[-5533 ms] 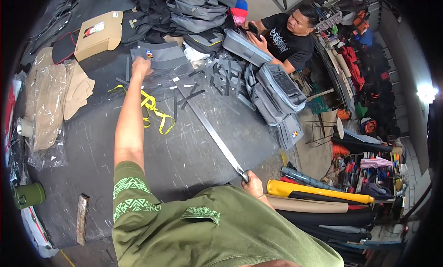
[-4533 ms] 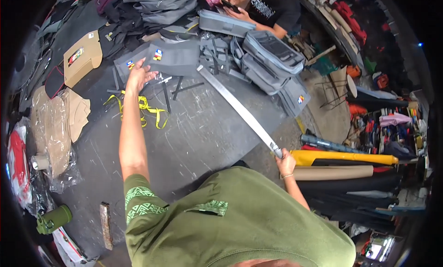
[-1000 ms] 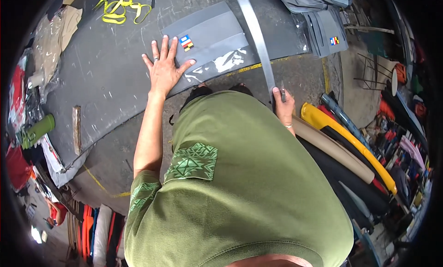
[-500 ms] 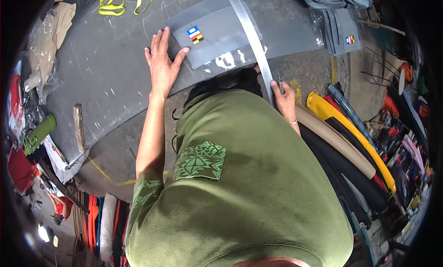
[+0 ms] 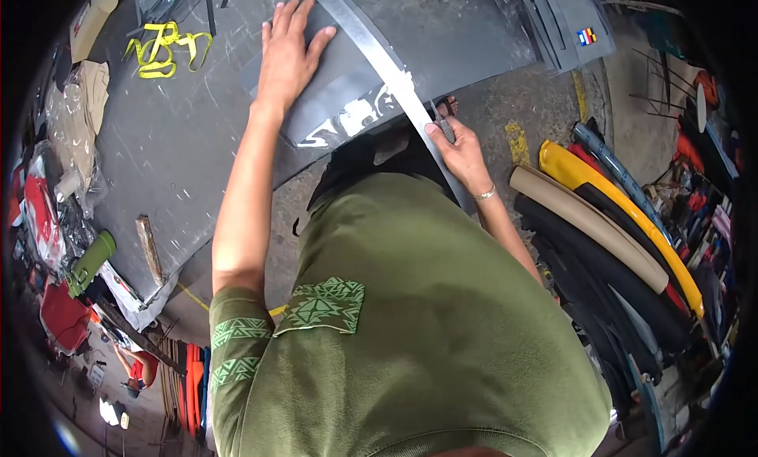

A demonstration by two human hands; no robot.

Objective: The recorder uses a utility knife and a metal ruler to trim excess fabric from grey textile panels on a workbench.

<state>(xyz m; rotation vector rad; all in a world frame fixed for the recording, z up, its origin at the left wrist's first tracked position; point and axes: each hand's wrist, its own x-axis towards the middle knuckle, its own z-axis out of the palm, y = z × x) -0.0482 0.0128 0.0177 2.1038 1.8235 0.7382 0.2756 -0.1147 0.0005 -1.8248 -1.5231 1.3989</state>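
My left hand [image 5: 290, 58] lies flat, fingers stretched out, on a grey sheet [image 5: 312, 113] on the dark worktable [image 5: 189, 125]. The coloured patch on that sheet is hidden under the hand. A long metal ruler [image 5: 367, 50] slants across the sheet and runs past the table's near edge toward my body. Beside that edge my right hand [image 5: 466, 158] grips the ruler's near end, thumb on top. The same hand holds a craft knife [image 5: 448, 131] with a knurled handle, its thin blade pointing away from me.
Yellow strapping [image 5: 164, 50] lies at the table's far left. A wooden stick [image 5: 148, 248] rests near its left corner. Grey pieces with a coloured patch [image 5: 586, 37] hang over the far right edge. Rolls of material, one yellow [image 5: 624, 212], lie at my right.
My left hand has slid farther away and right, onto the patch. The ruler's near end and my right hand have moved left, and the view has shifted.
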